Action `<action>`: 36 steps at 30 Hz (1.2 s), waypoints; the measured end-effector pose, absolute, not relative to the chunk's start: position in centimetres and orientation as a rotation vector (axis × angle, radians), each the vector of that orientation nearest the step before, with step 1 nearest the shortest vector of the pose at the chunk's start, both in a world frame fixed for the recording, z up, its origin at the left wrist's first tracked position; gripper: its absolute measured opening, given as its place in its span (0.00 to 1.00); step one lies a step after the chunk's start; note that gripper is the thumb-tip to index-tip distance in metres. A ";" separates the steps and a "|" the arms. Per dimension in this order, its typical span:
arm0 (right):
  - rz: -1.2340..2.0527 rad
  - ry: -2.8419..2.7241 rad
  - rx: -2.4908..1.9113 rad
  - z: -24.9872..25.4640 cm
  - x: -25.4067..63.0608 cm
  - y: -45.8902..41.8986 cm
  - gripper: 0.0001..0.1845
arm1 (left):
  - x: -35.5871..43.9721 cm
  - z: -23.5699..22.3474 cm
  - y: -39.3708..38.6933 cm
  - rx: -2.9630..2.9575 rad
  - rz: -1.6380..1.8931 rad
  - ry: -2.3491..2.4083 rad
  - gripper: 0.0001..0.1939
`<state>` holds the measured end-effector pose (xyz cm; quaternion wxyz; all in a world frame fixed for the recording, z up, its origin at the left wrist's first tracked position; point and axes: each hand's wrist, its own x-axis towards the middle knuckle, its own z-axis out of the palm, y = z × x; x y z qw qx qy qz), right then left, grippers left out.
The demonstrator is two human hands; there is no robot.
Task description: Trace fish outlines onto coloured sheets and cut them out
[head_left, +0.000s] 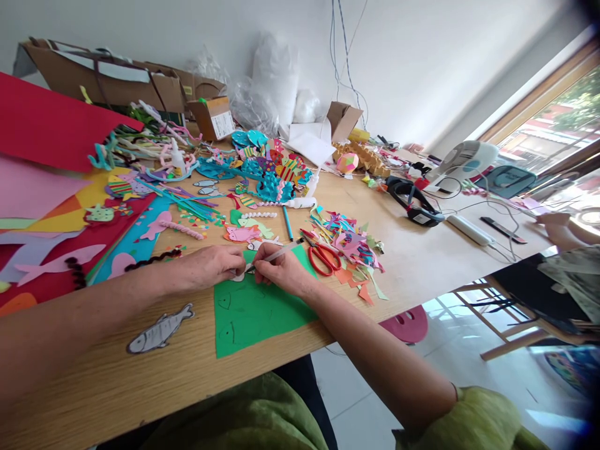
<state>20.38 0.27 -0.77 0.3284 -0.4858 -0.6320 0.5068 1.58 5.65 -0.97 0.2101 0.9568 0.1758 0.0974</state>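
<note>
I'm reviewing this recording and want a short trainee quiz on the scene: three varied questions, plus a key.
1. Which hand holds the pen?
2. True or false: the large grey fish cut-out lies on the green sheet.
3. The handles of the scissors are: A) blue, B) red, C) yellow.

Key:
1. The right hand.
2. False; it lies on the table.
3. B.

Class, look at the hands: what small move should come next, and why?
Probably run the pen along the edge of the white paper: the right hand holds it beside that edge, the left hand touches the paper, and fish outlines mark the green sheet.
</note>
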 end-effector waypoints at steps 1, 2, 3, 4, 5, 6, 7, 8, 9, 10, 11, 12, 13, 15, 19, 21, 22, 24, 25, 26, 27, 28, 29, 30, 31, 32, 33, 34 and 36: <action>1.321 -1.658 -1.271 -0.8 20.4 0.2 0.09 | 1.6 -0.9 5.6 2.658 0.274 0.489 0.09; 1.312 -1.666 -1.272 -0.8 20.4 0.2 0.09 | 1.6 -0.9 5.6 2.656 0.278 0.489 0.09; 1.303 -1.673 -1.272 -0.8 20.3 0.2 0.09 | 1.6 -0.9 5.6 2.652 0.282 0.488 0.09; 1.299 -1.678 -1.274 -0.8 20.3 0.2 0.09 | 1.6 -0.9 5.6 2.648 0.285 0.488 0.09; 1.295 -1.683 -1.278 -0.8 20.2 0.2 0.10 | 1.6 -0.9 5.6 2.645 0.283 0.490 0.09; 1.292 -1.687 -1.282 -0.7 20.2 0.1 0.10 | 1.7 -0.9 5.6 2.642 0.278 0.489 0.09; 1.291 -1.692 -1.287 -0.7 20.2 0.1 0.10 | 1.7 -1.0 5.6 2.639 0.273 0.492 0.09; 1.291 -1.696 -1.290 -0.6 20.2 0.1 0.10 | 1.7 -1.0 5.6 2.635 0.268 0.494 0.09; 1.292 -1.699 -1.290 -0.6 20.2 0.1 0.10 | 1.7 -1.1 5.7 2.633 0.261 0.497 0.09; 1.292 -1.703 -1.288 -0.6 20.2 0.0 0.10 | 1.6 -1.1 5.7 2.630 0.256 0.501 0.09; 1.292 -1.708 -1.283 -0.6 20.2 0.0 0.10 | 1.6 -1.1 5.7 2.628 0.253 0.504 0.09; 1.288 -1.713 -1.276 -0.6 20.2 0.0 0.10 | 1.6 -1.2 5.7 2.625 0.252 0.507 0.09; 1.283 -1.720 -1.270 -0.6 20.2 0.0 0.10 | 1.6 -1.2 5.7 2.621 0.252 0.510 0.09; 1.272 -1.736 -1.261 -0.7 20.3 -0.1 0.10 | 1.5 -1.2 5.7 2.613 0.263 0.512 0.09; 1.275 -1.753 -1.249 -0.8 20.4 -0.3 0.09 | 1.4 -1.3 5.8 2.615 0.269 0.504 0.09; 1.292 -1.759 -1.236 -0.8 20.4 -0.4 0.09 | 1.4 -1.4 5.8 2.622 0.267 0.511 0.09; 1.303 -1.759 -1.233 -0.8 20.4 -0.5 0.09 | 1.4 -1.4 5.8 2.626 0.265 0.516 0.09; 1.318 -1.746 -1.239 -0.8 20.4 -0.5 0.09 | 1.4 -1.5 5.8 2.631 0.265 0.518 0.09; 1.320 -1.735 -1.247 -0.8 20.4 -0.5 0.09 | 1.4 -1.5 5.8 2.629 0.268 0.517 0.09; 1.317 -1.725 -1.257 -0.8 20.4 -0.4 0.09 | 1.4 -1.5 5.8 2.625 0.272 0.513 0.09; 1.310 -1.715 -1.266 -0.8 20.3 -0.4 0.09 | 1.5 -1.5 5.8 2.618 0.276 0.508 0.09; 1.301 -1.709 -1.273 -0.8 20.3 -0.3 0.09 | 1.5 -1.5 5.8 2.611 0.279 0.507 0.09; 1.289 -1.706 -1.279 -0.8 20.3 -0.3 0.08 | 1.5 -1.5 5.8 2.604 0.280 0.507 0.09; 1.276 -1.710 -1.282 -0.8 20.2 -0.2 0.08 | 1.5 -1.5 5.8 2.601 0.280 0.510 0.09; 1.262 -1.717 -1.283 -0.8 20.2 -0.2 0.08 | 1.5 -1.5 5.8 2.601 0.279 0.515 0.09; 1.251 -1.726 -1.283 -0.9 20.2 -0.1 0.07 | 1.5 -1.5 5.8 2.602 0.278 0.522 0.09; 1.243 -1.735 -1.281 -0.9 20.2 -0.1 0.07 | 1.5 -1.4 5.8 2.605 0.277 0.526 0.09; 1.235 -1.743 -1.278 -1.0 20.2 -0.1 0.07 | 1.5 -1.4 5.8 2.607 0.274 0.529 0.09; 1.221 -1.755 -1.267 -1.0 20.2 -0.1 0.07 | 1.6 -1.4 5.8 2.611 0.261 0.530 0.09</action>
